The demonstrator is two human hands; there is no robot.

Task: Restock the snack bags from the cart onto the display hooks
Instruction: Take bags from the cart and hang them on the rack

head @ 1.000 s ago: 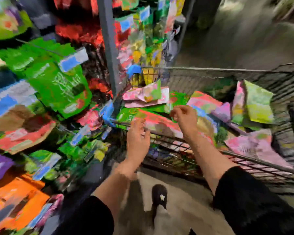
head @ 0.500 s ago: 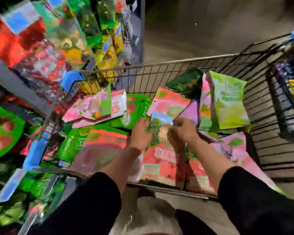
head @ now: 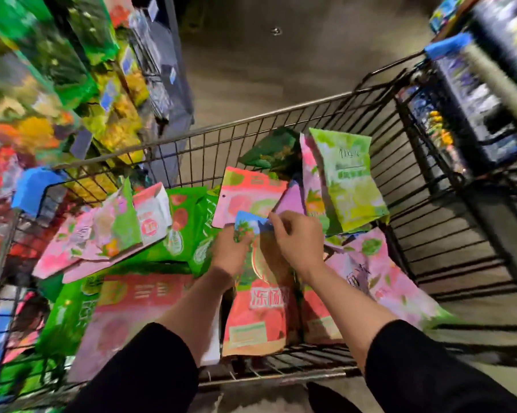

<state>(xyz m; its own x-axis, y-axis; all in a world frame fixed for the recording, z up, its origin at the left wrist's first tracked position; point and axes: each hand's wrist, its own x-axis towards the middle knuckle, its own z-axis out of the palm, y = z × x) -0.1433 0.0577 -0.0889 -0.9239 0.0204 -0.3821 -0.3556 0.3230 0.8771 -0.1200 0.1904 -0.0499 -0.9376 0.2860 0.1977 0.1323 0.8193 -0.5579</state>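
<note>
A wire shopping cart holds several snack bags in pink, green and red. Both of my hands are inside it, at its middle. My left hand grips the left side of a red bag with a blue top. My right hand pinches the same bag's blue top edge. A pale green bag leans upright at the back right. Pink bags lie at the left. Display hooks with hanging bags fill the left side.
Another rack with dark packages stands close to the cart's right side. Bare grey floor stretches beyond the cart's far end. A blue price tag sticks out near the cart's left corner.
My view swung from the display down over the cart. Both hands moved from the cart's near rail onto the red bag and now grip its top.
</note>
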